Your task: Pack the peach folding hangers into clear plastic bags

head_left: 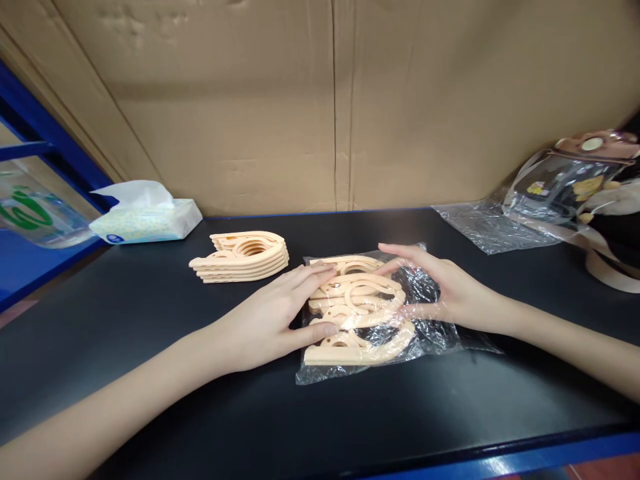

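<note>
Head view — bag point(435, 339) (hands point(273, 312) point(463, 295) on it), well inside table edge point(500, 449).

Tissue pack point(150, 223) near cardboard point(240, 120)

Open for passing along the near stretch of black table point(320, 427) between the forearms point(140, 393), and across the far strip behind the clear bag point(365, 319), from the tan stack point(245, 263) on the left to the plastic sheet point(490, 227) on the right. Blocked at the far side by the cardboard wall point(235, 107), at far left by the tissue pack point(155, 223), at far right by the clear container point(563, 190). Hemmed in at the bag by left hand point(280, 313) and right hand point(455, 293).
</note>
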`<state>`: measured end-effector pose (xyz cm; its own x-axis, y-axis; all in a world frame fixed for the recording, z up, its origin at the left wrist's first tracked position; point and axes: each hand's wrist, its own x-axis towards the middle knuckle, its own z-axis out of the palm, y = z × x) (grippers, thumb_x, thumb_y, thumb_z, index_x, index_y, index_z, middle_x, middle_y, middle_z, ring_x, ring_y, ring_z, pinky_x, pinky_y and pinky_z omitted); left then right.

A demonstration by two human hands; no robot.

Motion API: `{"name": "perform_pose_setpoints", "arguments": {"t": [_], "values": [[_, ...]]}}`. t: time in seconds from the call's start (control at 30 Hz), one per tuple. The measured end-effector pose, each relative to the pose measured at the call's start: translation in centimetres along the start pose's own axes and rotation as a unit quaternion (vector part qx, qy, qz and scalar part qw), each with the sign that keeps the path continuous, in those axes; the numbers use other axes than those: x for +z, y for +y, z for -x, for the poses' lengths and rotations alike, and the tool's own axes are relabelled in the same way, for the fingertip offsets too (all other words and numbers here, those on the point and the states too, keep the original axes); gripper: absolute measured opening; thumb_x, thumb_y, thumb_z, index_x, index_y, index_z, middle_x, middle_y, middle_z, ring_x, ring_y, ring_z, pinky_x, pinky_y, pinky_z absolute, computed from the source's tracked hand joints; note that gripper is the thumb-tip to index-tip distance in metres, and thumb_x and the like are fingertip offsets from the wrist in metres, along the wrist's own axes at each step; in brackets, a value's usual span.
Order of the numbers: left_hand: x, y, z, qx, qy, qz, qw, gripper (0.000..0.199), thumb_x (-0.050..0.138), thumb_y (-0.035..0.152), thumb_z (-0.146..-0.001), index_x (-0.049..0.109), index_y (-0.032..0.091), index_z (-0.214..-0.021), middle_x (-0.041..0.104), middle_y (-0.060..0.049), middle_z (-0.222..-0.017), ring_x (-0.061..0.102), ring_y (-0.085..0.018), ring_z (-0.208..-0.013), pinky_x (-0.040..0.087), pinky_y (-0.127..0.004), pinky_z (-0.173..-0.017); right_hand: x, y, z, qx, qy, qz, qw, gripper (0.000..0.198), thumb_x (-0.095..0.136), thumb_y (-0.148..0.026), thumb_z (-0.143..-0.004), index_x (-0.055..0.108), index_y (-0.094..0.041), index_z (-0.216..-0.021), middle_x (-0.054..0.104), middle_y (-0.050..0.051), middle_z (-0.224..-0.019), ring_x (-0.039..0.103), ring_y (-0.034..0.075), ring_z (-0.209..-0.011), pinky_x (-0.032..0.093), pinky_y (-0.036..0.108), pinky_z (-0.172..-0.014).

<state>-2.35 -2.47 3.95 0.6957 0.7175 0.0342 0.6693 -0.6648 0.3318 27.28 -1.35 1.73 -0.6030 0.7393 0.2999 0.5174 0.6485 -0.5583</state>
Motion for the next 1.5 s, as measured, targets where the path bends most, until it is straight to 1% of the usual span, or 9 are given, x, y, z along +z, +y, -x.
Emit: {"name": "perform_pose_setpoints", "arguments": {"t": [0.17,0.33,0.5,0.57,0.7,0.9,1.13,1.37,1.5], "values": [[0.00,-0.10,-0.07,0.005,0.001,-0.006,1.000,0.072,0.047,0.059,-0.091,0.028,0.021,-0.149,0.031,-0.008,-0.155,0.029,-0.025,-0.142,0.025,-0.043,-0.118,-0.21,-0.09,0.27,-0.027,-0.001,0.074,0.997,0.077,0.064,-0.046,-0.084,0.023,-0.033,-0.148,0.061,0.005,-0.130,0.049,0.026,-0.126,0.037,0.051,-0.105],[-0.09,-0.07,-0.04,0.008,0.001,-0.005,1.000,0.072,0.047,0.058,-0.092,0.025,0.020,-0.150,0.030,-0.008,-0.156,0.029,-0.025,-0.142,0.027,-0.042,-0.117,0.08,-0.19,0.46,-0.038,0.011,0.107,0.993,0.073,0.061,-0.044,-0.086,0.024,-0.029,-0.148,0.060,0.008,-0.127,0.054,0.026,-0.119,0.041,0.050,-0.101],[0.00,-0.14,-0.10,0.000,-0.003,-0.005,1.000,0.071,0.046,0.058,-0.092,0.026,0.021,-0.150,0.032,-0.008,-0.155,0.030,-0.025,-0.141,0.028,-0.041,-0.116,0.62,-0.32,0.32,-0.045,0.049,0.031,0.997,0.075,0.069,-0.040,-0.081,0.029,-0.033,-0.144,0.062,0.004,-0.124,0.056,0.023,-0.117,0.042,0.045,-0.102],[0.07,-0.15,-0.11,0.000,-0.002,-0.003,1.000,0.071,0.046,0.058,-0.092,0.026,0.022,-0.149,0.033,-0.007,-0.154,0.031,-0.025,-0.141,0.028,-0.041,-0.116,0.72,-0.40,0.20,-0.057,0.064,-0.010,0.996,0.070,0.071,-0.035,-0.081,0.035,-0.034,-0.141,0.066,0.001,-0.114,0.060,0.020,-0.110,0.043,0.041,-0.100],[0.18,-0.16,-0.14,0.004,-0.001,-0.002,1.000,0.071,0.047,0.058,-0.092,0.025,0.022,-0.150,0.033,-0.007,-0.154,0.030,-0.025,-0.141,0.028,-0.040,-0.116,0.70,-0.42,0.09,-0.065,0.047,-0.048,0.996,0.063,0.069,-0.030,-0.083,0.038,-0.031,-0.138,0.069,-0.001,-0.097,0.065,0.017,-0.099,0.047,0.036,-0.095],[0.22,-0.15,-0.08,0.010,0.009,-0.010,1.000,0.072,0.047,0.058,-0.091,0.027,0.020,-0.149,0.034,-0.009,-0.153,0.031,-0.026,-0.141,0.029,-0.042,-0.115,0.55,-0.59,0.29,-0.047,0.054,-0.003,0.997,0.053,0.067,-0.034,-0.084,0.044,-0.027,-0.131,0.067,0.004,-0.112,0.065,0.019,-0.100,0.049,0.036,-0.091],[0.12,0.02,-0.18,0.006,0.010,-0.011,1.000,0.069,0.046,0.057,-0.092,0.029,0.019,-0.148,0.035,-0.010,-0.153,0.031,-0.027,-0.141,0.029,-0.044,-0.115,0.60,-0.59,0.24,-0.057,0.042,-0.054,0.996,0.050,0.066,-0.030,-0.085,0.045,-0.029,-0.129,0.069,0.000,-0.097,0.066,0.018,-0.098,0.048,0.038,-0.095],[0.15,0.03,-0.27,0.007,0.009,-0.006,1.000,0.068,0.046,0.056,-0.093,0.028,0.020,-0.148,0.035,-0.009,-0.153,0.030,-0.025,-0.141,0.028,-0.043,-0.116,0.71,-0.32,-0.05,-0.058,0.035,-0.086,0.994,0.049,0.066,-0.028,-0.085,0.046,-0.029,-0.130,0.068,0.002,-0.108,0.065,0.017,-0.103,0.048,0.038,-0.096],[0.22,-0.03,-0.16,0.007,0.009,-0.002,1.000,0.067,0.047,0.055,-0.093,0.028,0.021,-0.149,0.035,-0.009,-0.153,0.031,-0.027,-0.141,0.028,-0.044,-0.116,0.53,-0.37,-0.02,-0.061,0.040,-0.067,0.995,0.050,0.067,-0.029,-0.084,0.046,-0.027,-0.130,0.069,0.002,-0.106,0.066,0.017,-0.100,0.049,0.037,-0.094]]}}
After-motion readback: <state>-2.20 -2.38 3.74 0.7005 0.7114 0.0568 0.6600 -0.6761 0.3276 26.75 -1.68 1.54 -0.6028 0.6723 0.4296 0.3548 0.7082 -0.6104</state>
